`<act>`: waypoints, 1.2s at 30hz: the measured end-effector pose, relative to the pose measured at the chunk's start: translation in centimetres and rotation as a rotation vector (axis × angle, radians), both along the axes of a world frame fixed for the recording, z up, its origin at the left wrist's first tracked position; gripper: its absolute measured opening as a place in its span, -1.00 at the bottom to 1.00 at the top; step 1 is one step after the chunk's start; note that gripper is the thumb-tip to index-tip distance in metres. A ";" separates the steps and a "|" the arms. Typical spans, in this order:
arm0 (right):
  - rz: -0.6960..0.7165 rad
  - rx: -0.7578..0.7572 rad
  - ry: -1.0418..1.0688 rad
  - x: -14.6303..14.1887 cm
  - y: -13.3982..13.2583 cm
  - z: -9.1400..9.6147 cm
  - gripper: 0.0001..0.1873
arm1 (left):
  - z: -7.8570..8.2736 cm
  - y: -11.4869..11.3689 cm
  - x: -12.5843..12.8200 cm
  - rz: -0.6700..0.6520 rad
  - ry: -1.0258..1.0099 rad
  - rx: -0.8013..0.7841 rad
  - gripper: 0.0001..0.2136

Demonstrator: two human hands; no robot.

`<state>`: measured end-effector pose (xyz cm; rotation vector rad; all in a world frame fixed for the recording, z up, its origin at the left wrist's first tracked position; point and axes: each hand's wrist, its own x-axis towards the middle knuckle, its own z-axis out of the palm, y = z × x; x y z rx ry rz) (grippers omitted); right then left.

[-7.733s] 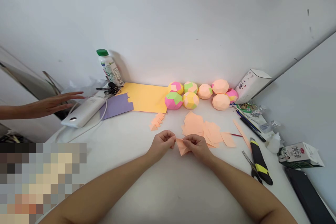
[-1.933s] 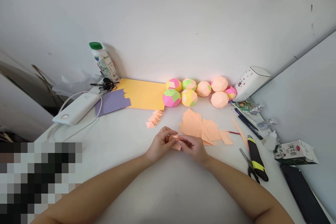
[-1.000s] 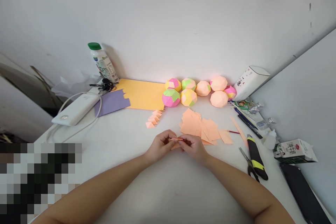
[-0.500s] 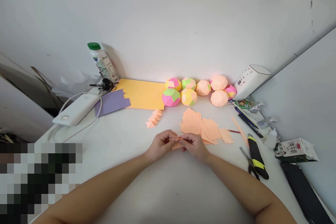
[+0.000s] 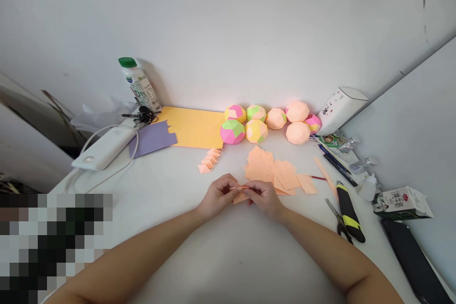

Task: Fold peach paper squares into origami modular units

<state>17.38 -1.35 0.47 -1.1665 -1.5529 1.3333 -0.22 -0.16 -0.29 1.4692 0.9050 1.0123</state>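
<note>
Between my two hands is a small piece of orange paper [image 5: 240, 198], partly hidden by the fingers. My left hand [image 5: 219, 198] pinches it from the left, thumb against fingers. From the right, my right hand [image 5: 266, 199] grips the same paper, and the fingertips of both hands nearly meet. Just beyond the right hand lies a loose pile of orange paper pieces [image 5: 259, 165]. Several folded orange paper units [image 5: 209, 161] overlap in a slanting row beyond the left hand.
Faceted paper balls [image 5: 256, 131] line the wall. Yellow paper [image 5: 195, 128], purple paper [image 5: 153, 139], a white power strip [image 5: 103, 149] and a bottle [image 5: 140, 86] are left. Scissors [image 5: 339, 221], a utility knife [image 5: 349, 211], pens [image 5: 337, 161] and a milk carton [image 5: 402, 203] are right.
Almost nothing differs. The left hand's fingers have shifted very slightly, and both hands keep their pinch on the orange paper.
</note>
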 end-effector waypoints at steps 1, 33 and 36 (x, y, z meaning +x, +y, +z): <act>-0.002 -0.003 0.001 0.0 0.0 0.0 -0.73 | 0.0 0.0 0.0 0.001 0.005 -0.003 -0.79; 0.049 0.036 -0.079 0.2 0.0 0.3 -0.86 | 1.6 -0.5 0.2 -0.111 0.083 -0.115 -0.74; 0.039 0.008 -0.075 0.3 0.0 0.3 -0.86 | 1.4 -0.4 0.1 -0.125 0.026 -0.189 -0.73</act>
